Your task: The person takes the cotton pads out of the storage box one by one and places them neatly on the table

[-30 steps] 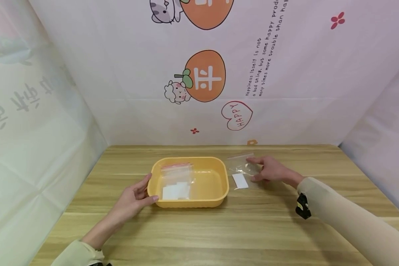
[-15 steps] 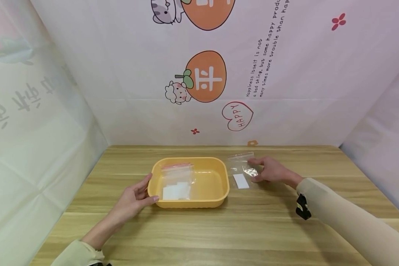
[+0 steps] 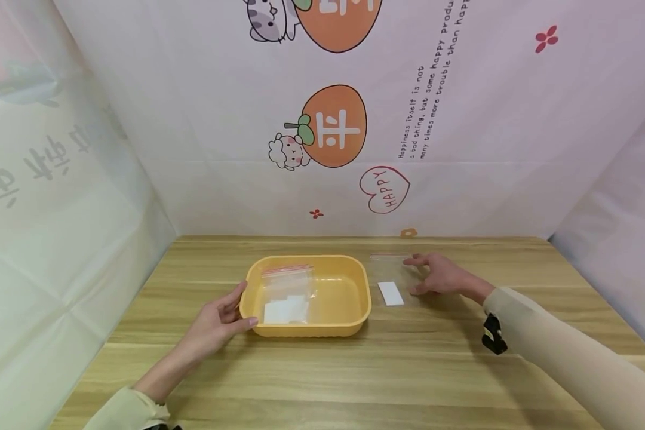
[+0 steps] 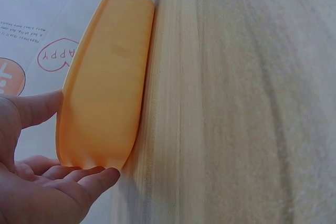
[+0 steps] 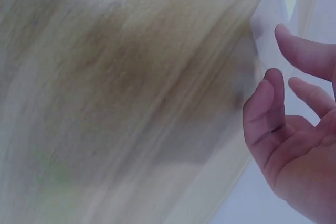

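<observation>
From the head we're looking forward and down across the table [image 3: 333, 376]. Our left wrist cam's rolled sideways, right up by the yellow tray [image 4: 105, 82]; the other's tight on the right hand [image 5: 300, 148]. Head and left wrist share the HAPPY heart [image 3: 385, 190].

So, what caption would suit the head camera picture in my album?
Left hand gripping a yellow tray of clear bags, right hand at another bag with a white piece.

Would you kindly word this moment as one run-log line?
left hand: grips yellow tray | right hand: at clear bag, contact unclear | clear bag: on table, right of tray | tray: red-edged bags in left part
</observation>
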The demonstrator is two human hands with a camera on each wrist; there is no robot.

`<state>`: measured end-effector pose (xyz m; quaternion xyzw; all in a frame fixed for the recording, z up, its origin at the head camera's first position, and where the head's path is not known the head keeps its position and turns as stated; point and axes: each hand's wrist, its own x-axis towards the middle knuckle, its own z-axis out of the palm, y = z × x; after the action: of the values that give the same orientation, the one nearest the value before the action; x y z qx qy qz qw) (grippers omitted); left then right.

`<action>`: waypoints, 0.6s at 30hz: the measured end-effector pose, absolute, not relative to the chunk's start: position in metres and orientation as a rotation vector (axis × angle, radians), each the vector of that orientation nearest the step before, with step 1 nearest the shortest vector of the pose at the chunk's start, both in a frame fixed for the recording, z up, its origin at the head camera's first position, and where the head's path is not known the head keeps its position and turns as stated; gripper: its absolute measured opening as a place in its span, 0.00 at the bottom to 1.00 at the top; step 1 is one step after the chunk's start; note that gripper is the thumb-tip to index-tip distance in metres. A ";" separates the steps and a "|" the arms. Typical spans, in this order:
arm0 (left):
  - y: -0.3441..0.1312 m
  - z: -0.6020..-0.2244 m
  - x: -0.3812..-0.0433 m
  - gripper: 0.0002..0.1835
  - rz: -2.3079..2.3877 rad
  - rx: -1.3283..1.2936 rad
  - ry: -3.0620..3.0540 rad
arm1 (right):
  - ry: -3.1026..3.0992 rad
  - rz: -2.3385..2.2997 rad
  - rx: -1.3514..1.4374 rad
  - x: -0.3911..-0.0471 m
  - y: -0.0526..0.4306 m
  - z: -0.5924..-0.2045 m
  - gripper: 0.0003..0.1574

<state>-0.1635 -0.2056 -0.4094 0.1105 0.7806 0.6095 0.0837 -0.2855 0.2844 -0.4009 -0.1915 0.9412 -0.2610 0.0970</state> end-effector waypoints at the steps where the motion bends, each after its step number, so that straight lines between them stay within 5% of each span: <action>1: -0.205 -0.409 -0.164 0.47 1.819 0.326 2.326 | 2.794 -0.759 -0.568 -0.285 0.285 -0.400 0.46; 18: -0.208 -0.408 -0.164 0.48 1.796 0.335 2.317 | 2.838 -0.828 -0.630 -0.250 0.245 -0.334 0.11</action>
<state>-0.1637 -0.2080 -0.4085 0.1132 0.7817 0.6059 0.0954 -0.2499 0.2454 -0.3337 -0.2080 0.9372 -0.2735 0.0595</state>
